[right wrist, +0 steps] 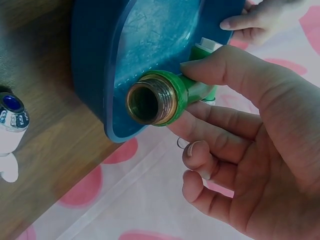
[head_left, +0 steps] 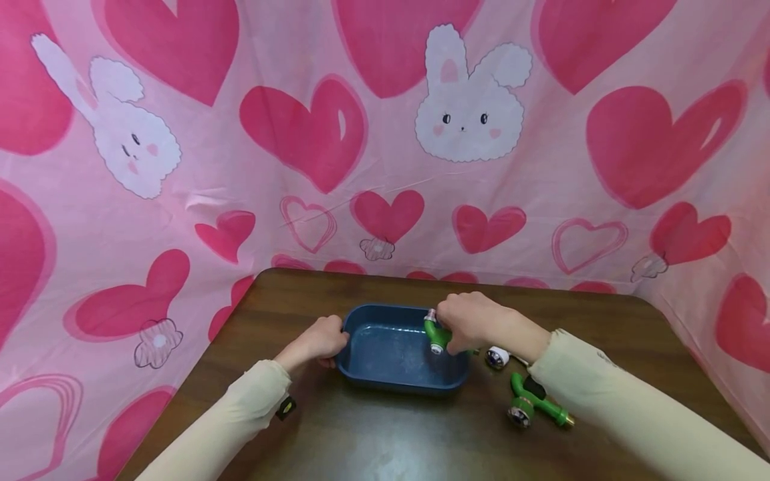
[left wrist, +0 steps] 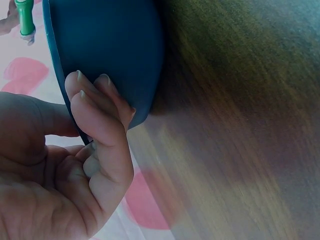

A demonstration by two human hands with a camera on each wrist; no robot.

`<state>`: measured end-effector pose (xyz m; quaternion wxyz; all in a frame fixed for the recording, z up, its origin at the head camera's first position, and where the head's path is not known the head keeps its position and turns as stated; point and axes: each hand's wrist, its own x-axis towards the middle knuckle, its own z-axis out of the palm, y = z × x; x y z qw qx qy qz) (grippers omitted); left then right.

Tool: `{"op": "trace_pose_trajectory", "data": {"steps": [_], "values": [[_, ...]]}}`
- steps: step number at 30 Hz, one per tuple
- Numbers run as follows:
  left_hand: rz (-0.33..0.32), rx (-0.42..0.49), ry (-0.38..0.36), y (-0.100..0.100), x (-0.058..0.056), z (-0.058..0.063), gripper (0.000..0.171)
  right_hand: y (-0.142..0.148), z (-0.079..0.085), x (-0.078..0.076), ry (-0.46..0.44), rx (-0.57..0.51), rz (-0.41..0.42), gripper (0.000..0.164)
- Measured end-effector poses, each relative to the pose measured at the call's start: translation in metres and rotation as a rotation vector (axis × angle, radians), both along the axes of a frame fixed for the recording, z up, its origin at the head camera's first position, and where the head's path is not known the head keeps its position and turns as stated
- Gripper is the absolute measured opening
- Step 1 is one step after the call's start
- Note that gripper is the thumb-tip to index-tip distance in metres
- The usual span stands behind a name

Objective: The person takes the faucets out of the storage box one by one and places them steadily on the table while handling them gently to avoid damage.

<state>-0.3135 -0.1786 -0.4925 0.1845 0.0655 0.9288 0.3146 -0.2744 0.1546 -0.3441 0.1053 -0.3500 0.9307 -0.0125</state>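
A dark blue rectangular basin (head_left: pixel 391 355) stands on the table. My left hand (head_left: pixel 323 339) grips its left rim, with the thumb inside and the fingers (left wrist: pixel 102 122) curled against the outer wall. Over the basin's right part, my right hand (head_left: pixel 472 322) holds a green tap (head_left: pixel 430 329). In the right wrist view the thumb and fingers pinch the body of this tap (right wrist: pixel 189 92), and its threaded brass end points away from the palm. The far side of the tap is partly hidden by my hand in the head view.
Right of the basin lies a white tap (head_left: pixel 496 358) with a chrome end, partly behind my right arm. Nearer me is another green tap (head_left: pixel 541 404) with a black handle and brass end. The brown table (head_left: pixel 373 441) meets a pink heart-patterned cloth (head_left: pixel 385 167) behind.
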Motion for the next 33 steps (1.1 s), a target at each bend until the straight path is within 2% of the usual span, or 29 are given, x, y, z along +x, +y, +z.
{"op": "trace_pose_trajectory", "data": {"steps": [2, 3, 6, 9, 12, 19, 33], "values": [[-0.007, 0.007, 0.004, -0.002, -0.001, -0.005, 0.026, 0.002, 0.0, 0.001, -0.009, -0.006, -0.005, 0.037], [-0.006, 0.007, 0.004, -0.001, 0.001, -0.002, 0.025, 0.002, 0.0, 0.002, -0.013, -0.008, -0.007, 0.036], [0.012, 0.023, 0.01, 0.008, 0.017, 0.023, 0.022, 0.004, 0.0, 0.003, -0.021, -0.01, -0.017, 0.036], [0.045, 0.008, 0.011, 0.021, 0.038, 0.056, 0.019, 0.006, 0.0, 0.005, -0.025, -0.014, -0.025, 0.036], [0.049, -0.012, 0.027, 0.026, 0.049, 0.069, 0.02, 0.008, -0.002, 0.006, -0.029, -0.02, -0.031, 0.036], [0.046, -0.011, 0.036, 0.026, 0.046, 0.064, 0.021, 0.015, -0.004, 0.008, -0.02, -0.015, -0.036, 0.038], [0.047, -0.029, 0.033, 0.026, 0.047, 0.067, 0.023, 0.026, -0.005, 0.009, -0.026, -0.006, -0.06, 0.034]]}}
